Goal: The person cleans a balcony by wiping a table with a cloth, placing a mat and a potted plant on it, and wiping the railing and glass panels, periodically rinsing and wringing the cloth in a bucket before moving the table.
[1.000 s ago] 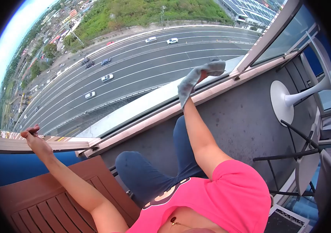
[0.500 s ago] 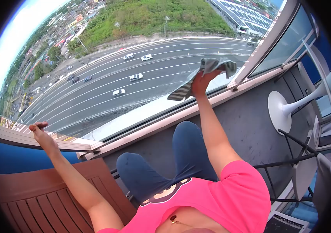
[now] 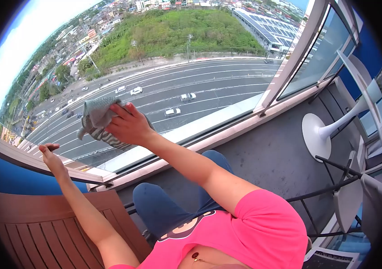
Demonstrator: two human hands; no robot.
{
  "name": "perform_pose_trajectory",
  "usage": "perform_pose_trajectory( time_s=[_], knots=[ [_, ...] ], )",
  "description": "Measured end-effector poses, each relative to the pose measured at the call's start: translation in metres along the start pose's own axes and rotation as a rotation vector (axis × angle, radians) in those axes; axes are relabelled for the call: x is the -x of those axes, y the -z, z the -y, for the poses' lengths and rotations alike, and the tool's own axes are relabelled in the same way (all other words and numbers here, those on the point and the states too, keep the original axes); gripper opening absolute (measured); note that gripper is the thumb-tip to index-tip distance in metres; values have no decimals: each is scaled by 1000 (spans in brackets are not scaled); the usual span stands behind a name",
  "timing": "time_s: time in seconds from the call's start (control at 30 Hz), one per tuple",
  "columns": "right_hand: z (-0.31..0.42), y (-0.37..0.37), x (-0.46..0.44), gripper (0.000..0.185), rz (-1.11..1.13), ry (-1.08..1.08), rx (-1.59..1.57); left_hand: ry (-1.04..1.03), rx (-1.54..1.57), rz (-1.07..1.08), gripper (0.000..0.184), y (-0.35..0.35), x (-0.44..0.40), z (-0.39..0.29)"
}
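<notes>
Against a grey multi-lane highway (image 3: pixel 226 93), your right hand (image 3: pixel 130 126) grasps a grey-striped fabric cloth (image 3: pixel 96 114) beneath its fingers (image 3: pixel 119 110), probably best spread flatter; whether your left hand (image 3: pixel 55 162) grips is unclear.

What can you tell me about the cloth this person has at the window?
The cloth looks like soft, thin fabric, greyish green, with darker and paler stripes showing along its lower part. It is rumpled and folded rather than spread flat, with a loose corner drooping at its left. The person's right hand lies over part of it, fingers against the fabric. From this view it appears in front of the highway; whether it presses against the glass is unclear.
</notes>
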State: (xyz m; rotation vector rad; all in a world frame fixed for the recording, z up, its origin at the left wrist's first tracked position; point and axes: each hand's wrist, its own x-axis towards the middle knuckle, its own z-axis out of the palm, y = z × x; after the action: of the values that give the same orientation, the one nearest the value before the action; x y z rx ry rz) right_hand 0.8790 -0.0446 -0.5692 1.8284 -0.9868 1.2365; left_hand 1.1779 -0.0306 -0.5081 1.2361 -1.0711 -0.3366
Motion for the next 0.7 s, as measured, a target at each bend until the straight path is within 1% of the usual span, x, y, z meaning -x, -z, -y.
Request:
perform_pose_trajectory(
  time_s=[0.07, 0.1, 0.17, 0.2, 0.23, 0.27, 0.3, 0.33, 0.37, 0.4, 0.5, 0.53, 0.57, 0.6, 0.67, 0.7],
  knots=[
    [-38, 21, 12, 17, 82, -46, 19, -18, -26, 15, 58, -1, 2, -4],
    [-70, 38, 14, 22, -1, -199, 40, -26, -43, 26, 58, -1, 2, -5],
    [-152, 82, 23, 45, -106, -416, 107, -12, -36, 16, 58, -1, 1, -2],
    [-201, 99, 34, 53, -165, -426, 36, -8, -33, 13, 58, -2, 0, -1],
    [-242, 113, 44, 54, -223, -424, 134, 2, -11, 7, 58, -3, 0, 0],
    [-284, 117, 63, 52, -252, -515, 334, 8, 8, -7, 57, -5, 1, -1],
    [-322, 124, 70, 48, -292, -639, 351, 16, 25, -20, 56, -7, 2, -4],
    [-341, 128, 72, 45, -331, -764, 367, 23, 42, -33, 55, -8, 4, -6],
    [-327, 130, 56, 44, -369, -871, 137, 15, 30, -22, 55, -9, 6, -9],
    [-295, 133, 16, 42, -407, -967, -99, 19, 36, -17, 55, -8, 5, -8],
    [-188, 94, -56, 50, -381, -504, 161, 19, 44, -15, 54, -7, 3, -5],
    [-132, 88, -84, 57, -277, -422, 202, 19, 44, -20, 54, -7, 1, -3],
    [-82, 76, -97, 59, -194, -292, 47, 24, 40, -21, 54, -6, 1, -1],
    [-42, 56, -96, 57, -46, -121, -92, 20, 34, -22, 54, -5, 0, -1],
    [15, 20, -88, 34, -42, 265, 2, 21, 34, -38, 54, -7, -1, 0],
    [23, 9, -86, 28, -94, 365, -26, 61, -44, -87, 56, -9, 1, -8]
  ],
)
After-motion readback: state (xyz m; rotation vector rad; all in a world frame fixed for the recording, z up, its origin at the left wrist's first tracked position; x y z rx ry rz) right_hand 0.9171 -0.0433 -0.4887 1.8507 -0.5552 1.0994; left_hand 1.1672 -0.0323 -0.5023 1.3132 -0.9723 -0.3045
